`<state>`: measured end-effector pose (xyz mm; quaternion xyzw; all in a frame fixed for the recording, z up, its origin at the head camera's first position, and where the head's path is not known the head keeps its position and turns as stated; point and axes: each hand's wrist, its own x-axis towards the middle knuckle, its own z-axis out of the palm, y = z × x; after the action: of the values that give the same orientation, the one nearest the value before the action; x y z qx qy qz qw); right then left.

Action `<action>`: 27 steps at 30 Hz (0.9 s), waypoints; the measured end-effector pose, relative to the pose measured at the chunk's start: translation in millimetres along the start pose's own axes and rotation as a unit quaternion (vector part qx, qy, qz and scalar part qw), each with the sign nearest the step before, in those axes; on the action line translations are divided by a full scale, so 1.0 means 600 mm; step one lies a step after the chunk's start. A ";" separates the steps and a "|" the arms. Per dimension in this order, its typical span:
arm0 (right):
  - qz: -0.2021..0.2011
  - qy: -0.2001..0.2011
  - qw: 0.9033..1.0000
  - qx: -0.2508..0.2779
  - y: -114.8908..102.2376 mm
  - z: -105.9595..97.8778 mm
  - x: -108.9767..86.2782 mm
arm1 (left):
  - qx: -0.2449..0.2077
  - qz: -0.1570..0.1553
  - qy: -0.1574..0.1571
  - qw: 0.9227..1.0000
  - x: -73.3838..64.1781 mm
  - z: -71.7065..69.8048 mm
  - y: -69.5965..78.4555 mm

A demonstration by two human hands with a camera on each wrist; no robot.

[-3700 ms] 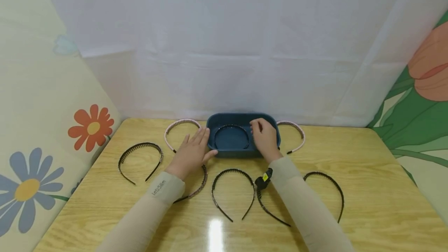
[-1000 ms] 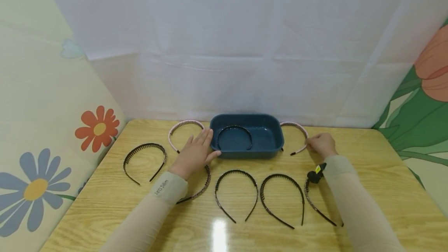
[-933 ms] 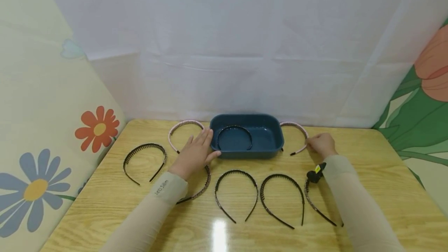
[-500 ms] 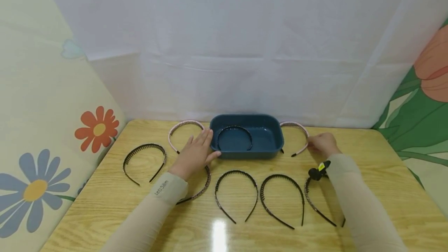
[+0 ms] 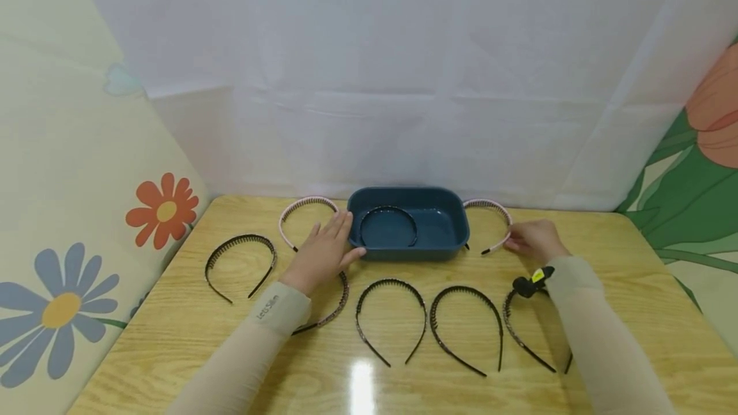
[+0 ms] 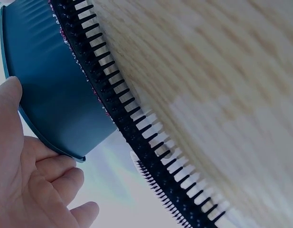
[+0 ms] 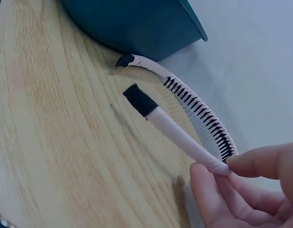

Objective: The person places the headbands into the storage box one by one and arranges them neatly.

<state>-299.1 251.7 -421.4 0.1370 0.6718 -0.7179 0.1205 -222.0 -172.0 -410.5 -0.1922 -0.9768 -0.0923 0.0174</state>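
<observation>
My right hand (image 5: 539, 240) pinches the right arm of a pink-wrapped toothed headband (image 5: 499, 207) between thumb and fingers. In the right wrist view, the black-tipped near end of that headband (image 7: 179, 137) is tilted up off the table, while its far end lies by the basin. My left hand (image 5: 323, 255) rests on the left rim of a dark blue basin (image 5: 415, 253), fingers straight and thumb at the front rim. Inside the basin lies a black headband (image 5: 387, 208). Close to the left wrist camera is a black toothed headband (image 6: 132, 128) with glittery stones.
Another pink headband (image 5: 311, 199) lies left of the basin, partly behind my left hand. Black headbands spread nearer me: one at far left (image 5: 241, 239), one under my left forearm (image 5: 340, 303), and several in front and right, including a middle one (image 5: 392, 282). A white cloth (image 5: 369, 95) hangs behind.
My right hand has left the basin for the pink headband on the right and, over the last second, has drawn it slightly rightward. My left hand has stayed on the rim.
</observation>
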 end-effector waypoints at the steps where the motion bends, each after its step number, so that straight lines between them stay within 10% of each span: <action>1: -0.003 -0.002 1.000 0.003 0.000 0.000 -0.001 | -0.001 0.000 0.000 1.000 0.000 0.000 0.000; 27: -0.087 0.022 0.995 -0.036 -0.026 -0.017 -0.025 | -0.006 -0.005 -0.005 1.000 0.002 0.003 -0.002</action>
<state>-290.4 263.1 -402.1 0.0896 0.7088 -0.6981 0.0473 -223.5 -172.4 -412.5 -0.1880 -0.9773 -0.0968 0.0106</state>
